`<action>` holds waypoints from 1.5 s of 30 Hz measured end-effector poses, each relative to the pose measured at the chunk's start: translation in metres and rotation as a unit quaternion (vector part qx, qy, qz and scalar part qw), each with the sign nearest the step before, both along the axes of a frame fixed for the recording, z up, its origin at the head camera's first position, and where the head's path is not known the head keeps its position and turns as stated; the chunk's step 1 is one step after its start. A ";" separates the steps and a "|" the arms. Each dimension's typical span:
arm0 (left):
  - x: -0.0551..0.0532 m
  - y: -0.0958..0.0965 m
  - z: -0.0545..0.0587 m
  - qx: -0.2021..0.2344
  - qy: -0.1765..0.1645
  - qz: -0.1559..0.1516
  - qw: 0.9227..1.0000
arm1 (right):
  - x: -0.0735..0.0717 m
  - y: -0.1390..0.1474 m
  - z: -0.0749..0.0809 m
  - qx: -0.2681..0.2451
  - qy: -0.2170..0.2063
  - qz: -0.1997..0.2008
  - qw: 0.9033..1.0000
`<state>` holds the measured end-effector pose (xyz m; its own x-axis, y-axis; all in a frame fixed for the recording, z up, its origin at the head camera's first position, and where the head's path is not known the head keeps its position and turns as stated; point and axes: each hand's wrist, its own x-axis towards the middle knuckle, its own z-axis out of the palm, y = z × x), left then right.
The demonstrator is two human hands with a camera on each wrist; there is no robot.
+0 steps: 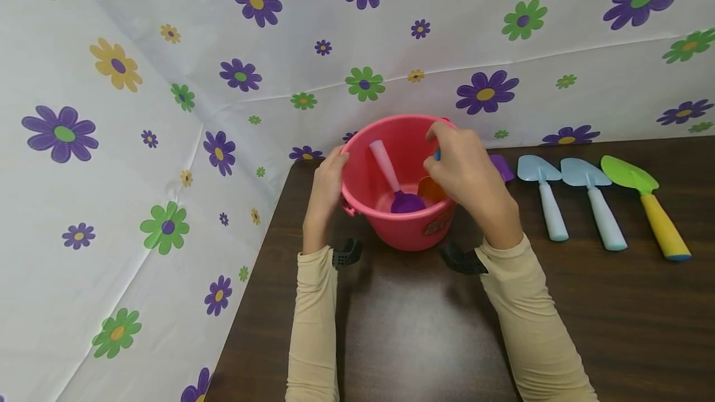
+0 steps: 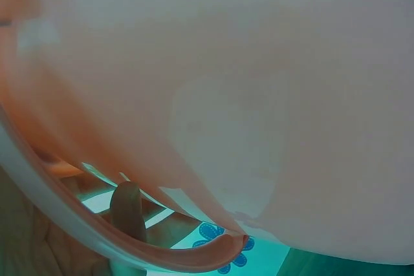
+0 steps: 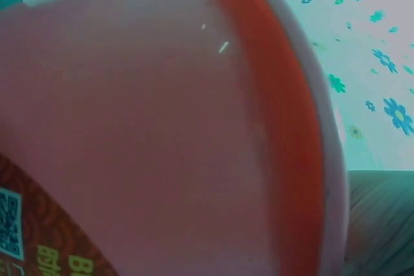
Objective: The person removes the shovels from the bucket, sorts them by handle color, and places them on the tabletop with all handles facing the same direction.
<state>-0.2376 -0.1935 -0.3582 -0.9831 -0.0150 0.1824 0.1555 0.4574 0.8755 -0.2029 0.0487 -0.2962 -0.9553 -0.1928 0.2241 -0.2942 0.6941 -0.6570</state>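
A pink bucket [image 1: 363, 203] stands upright on the table near the wall. My left hand [image 1: 326, 182] grips its left rim, fingers at the edge; in the left wrist view the bucket's side [image 2: 226, 127] fills most of the frame, and a fingertip [image 2: 127, 211] shows by the curved handle [image 2: 194, 260]. Over the right rim, my right hand [image 1: 466, 169] pinches a small blue end [image 1: 437, 155], most of it hidden by the fingers. Just below, inside the bucket, is an orange rounded piece [image 1: 431, 190]. Beside it lies a purple scoop [image 1: 406, 203] with a pale pink handle [image 1: 384, 163].
Right of the bucket lie two light blue toy shovels [image 1: 552, 209] [image 1: 606, 219] and a green shovel with a yellow handle [image 1: 661, 222]. A purple piece [image 1: 503, 167] shows partly behind my right hand. Flowered white sheeting [image 1: 313, 17] covers the walls behind and at left.
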 end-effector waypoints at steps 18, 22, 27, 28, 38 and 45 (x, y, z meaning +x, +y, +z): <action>0.000 0.001 0.000 -0.006 -0.001 0.003 1.000 | -0.011 -0.003 -0.006 0.050 -0.020 0.013 0.998; 0.000 0.001 0.000 -0.003 -0.002 0.004 1.000 | -0.012 -0.004 -0.007 0.049 -0.023 0.021 0.998; 0.001 0.001 0.000 0.000 -0.007 0.004 1.000 | -0.013 -0.007 -0.010 0.048 -0.038 0.027 0.998; 0.001 0.001 0.000 0.001 -0.008 0.004 1.000 | -0.013 -0.007 -0.010 0.048 -0.040 0.028 0.998; 0.001 0.000 0.000 -0.002 -0.003 0.000 1.000 | 0.004 -0.001 0.005 0.038 -0.006 0.008 0.999; 0.000 0.000 0.000 0.003 -0.006 0.001 1.000 | 0.019 0.010 0.013 0.009 0.036 -0.018 0.999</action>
<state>-0.2376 -0.1936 -0.3579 -0.9851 -0.0179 0.1708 0.1444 0.4517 0.8804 -0.1843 0.0589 -0.2833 -0.9435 -0.1631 0.2885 -0.3144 0.7161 -0.6231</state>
